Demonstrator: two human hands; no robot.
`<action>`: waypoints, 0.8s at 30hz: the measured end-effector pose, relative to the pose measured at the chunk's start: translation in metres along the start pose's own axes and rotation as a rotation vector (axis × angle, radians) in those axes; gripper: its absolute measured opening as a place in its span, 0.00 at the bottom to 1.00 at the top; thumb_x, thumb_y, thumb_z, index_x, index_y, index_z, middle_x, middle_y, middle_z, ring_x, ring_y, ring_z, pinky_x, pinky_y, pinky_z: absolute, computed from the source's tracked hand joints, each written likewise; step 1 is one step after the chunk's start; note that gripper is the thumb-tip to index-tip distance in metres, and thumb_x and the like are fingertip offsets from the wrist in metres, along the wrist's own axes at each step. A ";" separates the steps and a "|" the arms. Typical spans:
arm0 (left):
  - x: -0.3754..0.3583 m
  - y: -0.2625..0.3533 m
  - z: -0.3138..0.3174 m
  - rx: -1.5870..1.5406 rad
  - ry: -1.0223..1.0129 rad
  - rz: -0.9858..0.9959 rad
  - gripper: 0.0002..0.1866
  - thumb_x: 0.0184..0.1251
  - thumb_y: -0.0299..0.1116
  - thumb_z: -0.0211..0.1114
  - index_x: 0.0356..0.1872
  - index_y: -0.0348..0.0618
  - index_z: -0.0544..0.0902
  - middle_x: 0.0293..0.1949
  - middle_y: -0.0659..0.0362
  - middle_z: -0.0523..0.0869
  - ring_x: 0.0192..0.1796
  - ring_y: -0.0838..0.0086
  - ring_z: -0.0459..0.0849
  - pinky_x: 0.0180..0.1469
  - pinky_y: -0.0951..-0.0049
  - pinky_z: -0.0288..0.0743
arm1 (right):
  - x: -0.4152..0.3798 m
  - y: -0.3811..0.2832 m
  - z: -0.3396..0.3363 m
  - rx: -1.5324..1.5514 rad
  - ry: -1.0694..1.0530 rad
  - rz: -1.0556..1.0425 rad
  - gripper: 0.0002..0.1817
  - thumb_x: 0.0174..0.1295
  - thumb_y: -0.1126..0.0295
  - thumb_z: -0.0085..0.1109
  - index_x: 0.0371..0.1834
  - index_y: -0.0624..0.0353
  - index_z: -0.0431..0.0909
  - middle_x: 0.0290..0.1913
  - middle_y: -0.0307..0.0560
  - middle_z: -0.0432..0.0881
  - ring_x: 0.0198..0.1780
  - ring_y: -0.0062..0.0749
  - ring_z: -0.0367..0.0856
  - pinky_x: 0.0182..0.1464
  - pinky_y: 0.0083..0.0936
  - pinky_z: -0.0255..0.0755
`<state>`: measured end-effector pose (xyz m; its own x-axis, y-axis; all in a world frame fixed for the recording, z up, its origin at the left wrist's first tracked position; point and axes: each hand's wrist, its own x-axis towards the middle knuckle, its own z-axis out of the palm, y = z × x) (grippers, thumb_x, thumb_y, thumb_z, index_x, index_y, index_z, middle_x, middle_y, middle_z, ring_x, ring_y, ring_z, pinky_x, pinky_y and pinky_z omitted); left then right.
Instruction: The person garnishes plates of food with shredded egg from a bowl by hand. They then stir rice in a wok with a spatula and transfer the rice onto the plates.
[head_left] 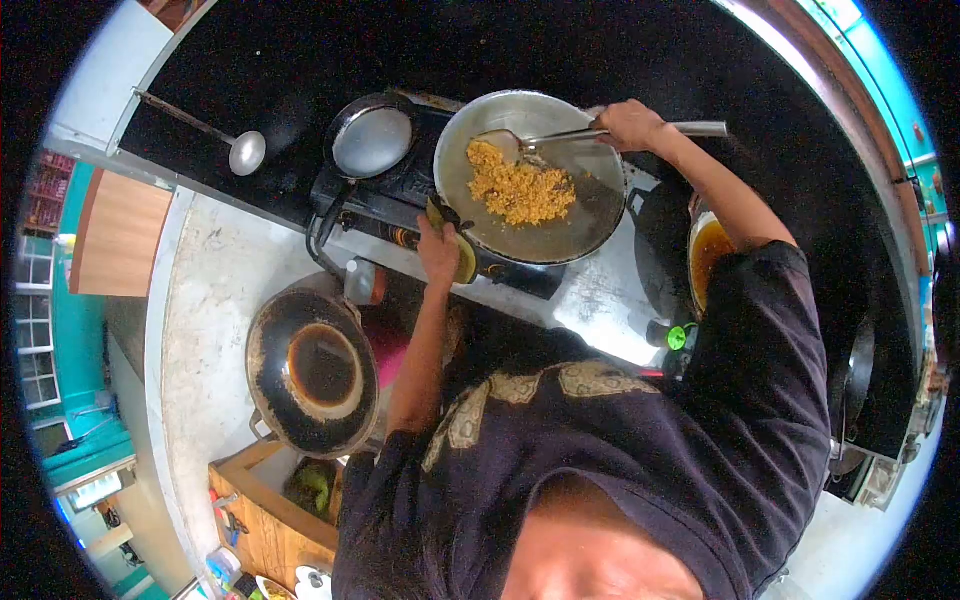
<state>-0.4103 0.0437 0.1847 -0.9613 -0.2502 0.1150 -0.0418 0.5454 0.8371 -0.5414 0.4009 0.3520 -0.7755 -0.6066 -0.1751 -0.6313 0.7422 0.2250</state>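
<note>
A wide metal wok (600, 225) sits on the stove with a heap of crumbly orange-yellow food (520, 190) in it. My right hand (630, 126) is wrapped round the long handle of a metal spatula (560, 134), whose blade rests at the upper left of the food. At the wok's near left rim, my left hand (438, 250) is closed on a yellow-green cloth (466, 260), pressed against the rim.
A small dark frying pan (372, 142) stands left of the wok, and a ladle (246, 152) lies farther left. Lower left is a large blackened wok (318, 375) with dark liquid. To the right, a pan of orange-brown liquid (710, 250) is partly behind my arm.
</note>
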 end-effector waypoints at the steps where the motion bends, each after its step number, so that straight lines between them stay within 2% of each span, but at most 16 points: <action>1: -0.001 0.008 -0.002 0.017 0.003 -0.018 0.32 0.56 0.35 0.57 0.59 0.28 0.58 0.41 0.36 0.77 0.45 0.46 0.76 0.46 0.58 0.68 | -0.005 -0.012 -0.022 -0.060 -0.049 0.015 0.08 0.51 0.66 0.52 0.28 0.57 0.78 0.27 0.50 0.80 0.32 0.43 0.81 0.31 0.36 0.75; 3: 0.000 0.016 -0.006 0.024 0.023 -0.020 0.32 0.55 0.35 0.57 0.58 0.27 0.58 0.41 0.36 0.77 0.44 0.46 0.76 0.45 0.58 0.69 | -0.018 -0.028 -0.064 -0.188 -0.147 0.049 0.08 0.51 0.67 0.51 0.27 0.56 0.78 0.28 0.50 0.81 0.32 0.41 0.81 0.32 0.35 0.75; 4: -0.003 0.017 -0.006 0.016 0.036 -0.010 0.32 0.55 0.35 0.57 0.58 0.27 0.59 0.40 0.36 0.77 0.44 0.46 0.76 0.44 0.58 0.69 | -0.025 -0.022 -0.060 -0.213 -0.072 0.085 0.08 0.50 0.65 0.52 0.24 0.54 0.78 0.28 0.48 0.81 0.32 0.39 0.81 0.31 0.34 0.74; 7: -0.004 0.013 0.001 0.005 0.099 0.032 0.31 0.55 0.35 0.58 0.56 0.26 0.61 0.38 0.37 0.78 0.42 0.45 0.77 0.43 0.58 0.69 | -0.044 -0.006 -0.059 -0.248 0.089 0.116 0.07 0.49 0.64 0.53 0.22 0.53 0.78 0.28 0.47 0.81 0.32 0.38 0.81 0.29 0.34 0.73; 8: -0.005 0.009 0.003 0.009 0.123 0.048 0.30 0.54 0.35 0.58 0.56 0.25 0.61 0.37 0.37 0.78 0.42 0.45 0.77 0.43 0.58 0.69 | -0.043 -0.003 -0.060 -0.285 -0.028 0.151 0.08 0.47 0.63 0.54 0.23 0.54 0.78 0.29 0.48 0.81 0.34 0.38 0.81 0.30 0.36 0.73; 11: -0.005 0.021 -0.002 -0.030 0.080 -0.040 0.30 0.54 0.34 0.58 0.55 0.25 0.62 0.37 0.36 0.78 0.41 0.45 0.77 0.42 0.58 0.70 | -0.036 -0.007 -0.069 -0.328 -0.347 0.275 0.12 0.53 0.62 0.52 0.29 0.59 0.79 0.31 0.53 0.80 0.38 0.41 0.80 0.38 0.35 0.71; 14: -0.004 0.020 -0.003 0.013 0.064 -0.073 0.29 0.55 0.35 0.57 0.55 0.26 0.62 0.37 0.36 0.78 0.40 0.44 0.77 0.41 0.57 0.70 | -0.043 0.000 -0.071 -0.187 -0.411 0.220 0.14 0.53 0.61 0.51 0.33 0.58 0.80 0.34 0.56 0.80 0.39 0.43 0.79 0.42 0.35 0.71; 17: -0.001 0.017 -0.006 -0.009 0.054 -0.027 0.28 0.56 0.36 0.57 0.55 0.28 0.63 0.37 0.37 0.78 0.40 0.44 0.77 0.41 0.57 0.70 | -0.048 0.013 -0.025 0.192 -0.682 0.223 0.15 0.52 0.60 0.52 0.37 0.56 0.80 0.34 0.56 0.80 0.38 0.46 0.79 0.43 0.36 0.71; 19: 0.001 0.004 -0.001 -0.077 0.030 -0.019 0.28 0.57 0.37 0.57 0.54 0.29 0.63 0.37 0.37 0.78 0.41 0.44 0.77 0.42 0.57 0.70 | -0.060 0.008 0.017 0.314 -0.634 0.264 0.15 0.51 0.59 0.53 0.38 0.53 0.80 0.34 0.53 0.81 0.37 0.46 0.79 0.42 0.36 0.71; 21: -0.001 0.007 0.000 -0.039 0.020 -0.050 0.28 0.57 0.38 0.56 0.54 0.29 0.63 0.38 0.37 0.78 0.42 0.45 0.77 0.42 0.57 0.70 | -0.079 -0.010 0.031 0.394 -0.321 0.060 0.17 0.46 0.55 0.56 0.23 0.59 0.77 0.25 0.53 0.80 0.27 0.49 0.78 0.31 0.39 0.72; 22: -0.001 0.003 0.002 -0.038 0.045 -0.021 0.28 0.57 0.38 0.56 0.54 0.29 0.63 0.39 0.37 0.78 0.42 0.45 0.77 0.43 0.58 0.70 | -0.087 -0.025 0.020 0.457 -0.350 0.129 0.16 0.48 0.55 0.56 0.26 0.59 0.77 0.28 0.55 0.79 0.31 0.51 0.78 0.34 0.39 0.72; 24: -0.004 -0.004 0.010 -0.045 0.088 0.039 0.28 0.57 0.38 0.55 0.55 0.29 0.63 0.40 0.37 0.77 0.43 0.45 0.76 0.44 0.58 0.70 | -0.097 -0.038 0.042 0.394 -0.341 0.171 0.15 0.49 0.57 0.55 0.28 0.59 0.76 0.30 0.55 0.79 0.33 0.51 0.78 0.35 0.39 0.72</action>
<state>-0.4087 0.0511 0.1755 -0.9344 -0.2996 0.1928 0.0094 0.5202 0.8540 -0.4426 0.4429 0.3201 -0.7842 -0.3900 -0.4826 -0.4002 0.9123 -0.0868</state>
